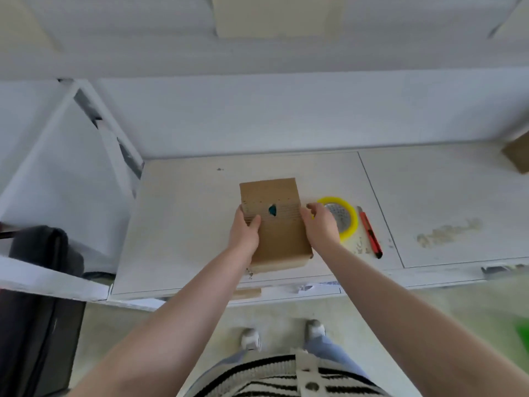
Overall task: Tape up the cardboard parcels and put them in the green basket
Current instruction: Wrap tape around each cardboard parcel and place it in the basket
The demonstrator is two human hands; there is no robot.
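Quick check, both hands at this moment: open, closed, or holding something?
Left hand: grips the left edge of the cardboard parcel, thumb on top.
Right hand: holds the parcel's right edge, fingers loosely curled beside the yellow tape roll.

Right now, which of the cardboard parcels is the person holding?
The centre parcel with the small blue-green hole, gripped by the left hand and right hand; the other parcel sits untouched at the table's far right.
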